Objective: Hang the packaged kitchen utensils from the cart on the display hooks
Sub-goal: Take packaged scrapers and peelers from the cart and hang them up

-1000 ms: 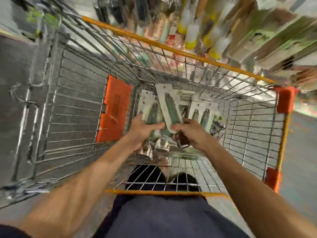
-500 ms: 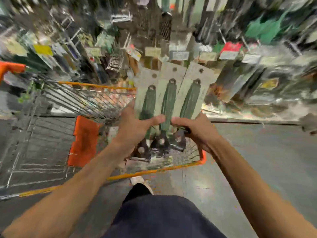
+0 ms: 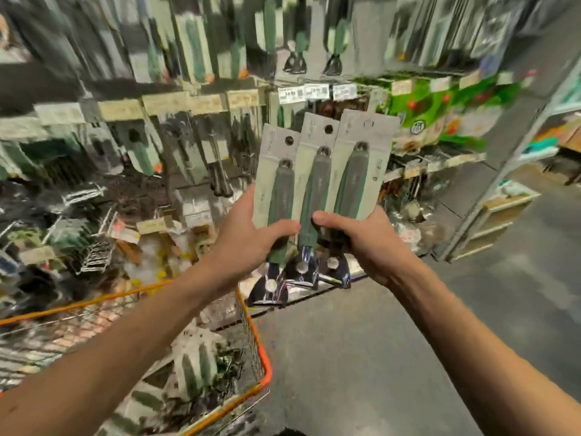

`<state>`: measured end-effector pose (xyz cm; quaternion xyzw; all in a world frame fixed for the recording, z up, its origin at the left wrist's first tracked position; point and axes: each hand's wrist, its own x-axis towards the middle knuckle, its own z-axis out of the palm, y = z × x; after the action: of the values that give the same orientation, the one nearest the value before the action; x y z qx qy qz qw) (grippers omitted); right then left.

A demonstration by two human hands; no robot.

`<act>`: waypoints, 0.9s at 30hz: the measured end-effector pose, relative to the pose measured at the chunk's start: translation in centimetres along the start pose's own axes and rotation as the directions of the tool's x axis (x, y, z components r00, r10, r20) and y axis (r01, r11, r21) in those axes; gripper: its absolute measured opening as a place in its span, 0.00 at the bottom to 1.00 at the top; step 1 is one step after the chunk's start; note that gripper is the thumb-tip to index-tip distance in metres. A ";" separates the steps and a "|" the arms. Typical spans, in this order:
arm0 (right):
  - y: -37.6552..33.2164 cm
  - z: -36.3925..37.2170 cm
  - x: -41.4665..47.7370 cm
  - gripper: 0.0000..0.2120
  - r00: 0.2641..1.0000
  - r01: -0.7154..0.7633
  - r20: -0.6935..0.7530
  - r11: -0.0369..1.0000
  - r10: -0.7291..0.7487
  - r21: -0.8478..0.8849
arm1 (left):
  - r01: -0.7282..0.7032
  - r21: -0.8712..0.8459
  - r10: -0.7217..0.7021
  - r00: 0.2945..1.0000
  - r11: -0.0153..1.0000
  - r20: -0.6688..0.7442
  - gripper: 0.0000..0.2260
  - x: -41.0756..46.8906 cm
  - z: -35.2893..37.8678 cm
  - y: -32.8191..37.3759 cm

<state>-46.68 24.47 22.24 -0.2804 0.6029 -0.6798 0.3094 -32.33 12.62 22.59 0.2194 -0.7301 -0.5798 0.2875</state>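
From the head view, your left hand (image 3: 251,234) and right hand (image 3: 361,237) were closed around three fanned packs (image 3: 317,180), raised before the hooks (image 3: 220,177), above the cart (image 3: 257,357). Long axes ran upright, hang holes on top; best separate one pack and align its hole squarely.

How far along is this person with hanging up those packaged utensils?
Partway. Similar green-handled packs already hang high on the display, though who hung them is unclear. In hand: three carded utensils fanned out, the left hand and right hand both gripping them in front of the hooks. Left: hanging these three, plus more packs lying in the cart.
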 end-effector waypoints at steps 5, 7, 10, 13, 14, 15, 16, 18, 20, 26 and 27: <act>-3.7 -4.3 5.6 0.14 0.981 0.185 -0.043 0.980 -0.189 -0.076 | -0.132 0.127 0.119 0.987 0.983 0.111 0.26 6.6 2.4 3.7; -5.4 -5.9 7.9 0.15 0.966 0.249 -0.033 0.961 -0.255 -0.121 | -0.174 0.123 0.158 0.979 0.977 0.132 0.26 9.5 3.5 4.6; -7.3 -8.9 11.6 0.14 0.939 0.339 0.015 0.921 -0.343 -0.190 | -0.208 0.081 0.197 0.972 0.975 0.124 0.25 13.9 5.3 5.1; -8.6 -11.6 16.6 0.15 0.921 0.384 0.037 0.888 -0.388 -0.254 | -0.213 0.073 0.207 0.974 0.974 0.087 0.23 18.5 6.9 4.8; -8.9 -12.2 18.2 0.14 0.924 0.378 0.050 0.889 -0.379 -0.257 | -0.204 0.067 0.199 0.977 0.977 0.073 0.23 20.1 7.3 4.7; -9.2 -12.8 19.9 0.12 0.929 0.368 0.053 0.891 -0.367 -0.268 | -0.193 0.060 0.190 0.980 0.979 0.057 0.22 21.8 7.7 4.7; -9.4 -13.4 21.5 0.15 0.931 0.360 0.052 0.887 -0.361 -0.289 | -0.189 0.054 0.187 0.982 0.981 0.040 0.22 23.4 8.1 4.7; -9.8 -14.7 24.9 0.31 0.932 0.354 0.049 0.878 -0.358 -0.323 | -0.188 0.055 0.188 0.982 0.981 -0.007 0.22 26.6 8.8 4.8; -10.6 -15.4 27.7 0.34 0.930 0.359 0.058 0.865 -0.363 -0.351 | -0.186 0.060 0.190 0.980 0.981 -0.063 0.21 29.2 9.3 5.0; -13.1 -16.2 34.3 0.11 0.901 0.433 0.163 0.838 -0.401 -0.332 | -0.170 0.058 0.178 0.970 0.984 -0.164 0.19 35.7 9.8 5.8; -13.3 -16.3 35.5 0.11 0.898 0.440 0.180 0.835 -0.402 -0.329 | -0.169 0.047 0.175 0.969 0.984 -0.176 0.19 36.7 9.7 5.9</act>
<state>-83.22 9.20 33.84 -0.4929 0.6241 -0.5930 0.1259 -65.93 -3.01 32.82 0.2111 -0.7266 -0.5188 0.3979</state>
